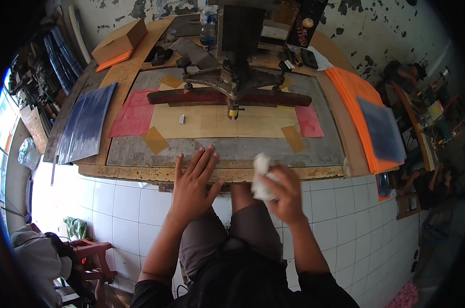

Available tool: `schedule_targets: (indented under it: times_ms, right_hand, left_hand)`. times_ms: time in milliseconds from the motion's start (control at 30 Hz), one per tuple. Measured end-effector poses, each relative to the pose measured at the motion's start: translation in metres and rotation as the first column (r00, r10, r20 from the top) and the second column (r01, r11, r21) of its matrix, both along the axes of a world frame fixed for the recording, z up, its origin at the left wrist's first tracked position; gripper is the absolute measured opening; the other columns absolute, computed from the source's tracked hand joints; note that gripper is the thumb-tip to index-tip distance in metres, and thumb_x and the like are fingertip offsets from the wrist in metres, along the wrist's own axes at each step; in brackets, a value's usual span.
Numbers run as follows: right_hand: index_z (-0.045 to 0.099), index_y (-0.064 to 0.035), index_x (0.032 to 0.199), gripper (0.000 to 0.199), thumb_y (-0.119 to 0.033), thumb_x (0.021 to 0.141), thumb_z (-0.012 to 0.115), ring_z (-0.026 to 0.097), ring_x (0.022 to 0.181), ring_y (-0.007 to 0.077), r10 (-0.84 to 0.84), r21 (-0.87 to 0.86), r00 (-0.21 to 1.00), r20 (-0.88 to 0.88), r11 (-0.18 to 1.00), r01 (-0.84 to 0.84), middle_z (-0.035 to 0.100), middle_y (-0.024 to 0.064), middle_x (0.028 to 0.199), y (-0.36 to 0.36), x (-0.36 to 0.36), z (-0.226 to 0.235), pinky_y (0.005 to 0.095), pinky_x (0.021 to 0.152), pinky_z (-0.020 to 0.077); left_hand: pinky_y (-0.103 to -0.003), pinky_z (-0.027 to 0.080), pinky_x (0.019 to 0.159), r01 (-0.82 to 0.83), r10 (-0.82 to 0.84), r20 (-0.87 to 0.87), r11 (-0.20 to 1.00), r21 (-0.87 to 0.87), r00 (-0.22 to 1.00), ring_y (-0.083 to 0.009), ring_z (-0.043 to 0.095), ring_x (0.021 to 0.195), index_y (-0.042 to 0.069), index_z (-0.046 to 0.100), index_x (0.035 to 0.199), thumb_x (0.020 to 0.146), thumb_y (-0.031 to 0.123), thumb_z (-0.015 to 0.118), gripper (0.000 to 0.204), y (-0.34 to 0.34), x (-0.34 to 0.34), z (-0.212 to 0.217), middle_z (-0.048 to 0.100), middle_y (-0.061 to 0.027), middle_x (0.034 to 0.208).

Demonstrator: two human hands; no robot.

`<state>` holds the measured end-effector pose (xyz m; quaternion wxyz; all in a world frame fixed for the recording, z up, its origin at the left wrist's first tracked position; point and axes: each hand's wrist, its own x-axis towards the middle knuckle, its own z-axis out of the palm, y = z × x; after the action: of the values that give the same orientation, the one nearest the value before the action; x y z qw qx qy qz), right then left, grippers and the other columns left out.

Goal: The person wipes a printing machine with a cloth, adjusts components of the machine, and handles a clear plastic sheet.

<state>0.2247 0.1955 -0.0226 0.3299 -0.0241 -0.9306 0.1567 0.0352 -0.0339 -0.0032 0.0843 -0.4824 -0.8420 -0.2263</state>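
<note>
My left hand (195,177) lies with fingers spread, its fingertips on the front edge of the worn grey work surface (222,158). In my right hand (285,192) is a crumpled white cloth (262,177), gripped just in front of the table's edge. Beyond my hands a pale yellow sheet (217,126) is fixed down with brown tape (155,140), with pink-red sheets (132,114) at both ends. A small white piece (181,119) rests on the yellow sheet. Over it stands a heavy metal press (234,82) with a long dark bar (191,96).
Clear plastic sheets (86,123) lie at the left. On the right, a stack of orange sheets (351,102) carries more clear plastic (381,128). A cardboard box (120,41), a water bottle (207,25) and a phone (309,58) are at the back. Other people (430,185) sit far right.
</note>
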Motion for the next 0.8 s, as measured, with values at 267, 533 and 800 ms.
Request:
schedule_targets:
  times_ms: [267,533,800]
  right_hand:
    - [0.075,-0.012,0.14,0.055,-0.001,0.087,0.076,0.059,0.135,0.04,-0.394,-0.054,0.917,0.056,0.916,0.397,0.064,0.0132,0.146,0.045,0.037,0.006,0.0536,0.116,0.0447]
    - [0.075,-0.0079,0.135,0.05,-0.002,0.086,0.08,0.062,0.132,0.0384,-0.242,-0.037,0.966,0.091,0.968,0.246,0.066,0.0114,0.142,0.032,-0.009,0.028,0.0523,0.112,0.0494]
    - [0.073,-0.0049,0.133,0.042,-0.004,0.092,0.079,0.064,0.127,0.0386,-0.158,-0.025,0.983,0.095,0.987,0.161,0.066,0.0131,0.139,0.067,-0.056,0.03,0.0506,0.108,0.053]
  left_hand:
    - [-0.066,0.016,0.134,-0.028,0.028,-0.023,1.0,-0.006,0.999,-0.0294,0.04,0.163,0.008,0.053,0.163,0.106,0.04,0.065,0.067,0.002,-0.001,-0.004,0.046,-0.0103,0.175]
    - [-0.065,0.013,0.135,-0.008,0.008,-0.022,0.999,-0.031,1.0,-0.0306,0.039,0.163,0.004,0.054,0.161,0.107,0.042,0.062,0.066,0.015,-0.02,0.0,0.046,-0.0119,0.174]
    - [-0.066,0.014,0.135,-0.046,0.045,-0.057,0.999,-0.029,0.997,-0.0314,0.04,0.163,0.004,0.054,0.161,0.108,0.041,0.06,0.064,0.024,-0.031,-0.005,0.046,-0.0124,0.174]
